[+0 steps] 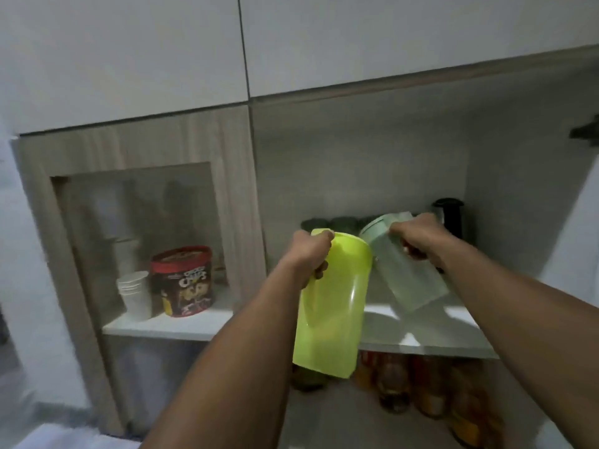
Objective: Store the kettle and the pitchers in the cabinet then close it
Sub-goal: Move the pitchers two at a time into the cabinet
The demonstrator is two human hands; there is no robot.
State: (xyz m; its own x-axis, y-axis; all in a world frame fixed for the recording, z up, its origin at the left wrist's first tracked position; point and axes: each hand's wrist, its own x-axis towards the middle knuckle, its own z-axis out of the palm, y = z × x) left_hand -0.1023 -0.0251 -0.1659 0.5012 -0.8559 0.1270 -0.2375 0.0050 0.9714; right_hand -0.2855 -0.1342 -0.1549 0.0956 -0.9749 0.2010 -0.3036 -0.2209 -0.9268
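My left hand [309, 254] grips the handle of a bright yellow-green pitcher [334, 306], held upright in front of the cabinet's white shelf [431, 345]. In my right hand [418, 238] is the handle of a pale green translucent pitcher [408, 270], tilted to the left over the shelf. The two pitchers nearly touch near their tops. A black and steel kettle [449, 218] stands at the back right of the same shelf, partly hidden behind my right hand.
The right side of the cabinet stands open; a hinge [585, 132] shows at far right. Dark jars [330, 223] line the shelf's back. Several jars [421, 390] fill the shelf below. Behind the closed glass door [142, 241] sit a cereal tub [183, 281] and stacked white cups [134, 294].
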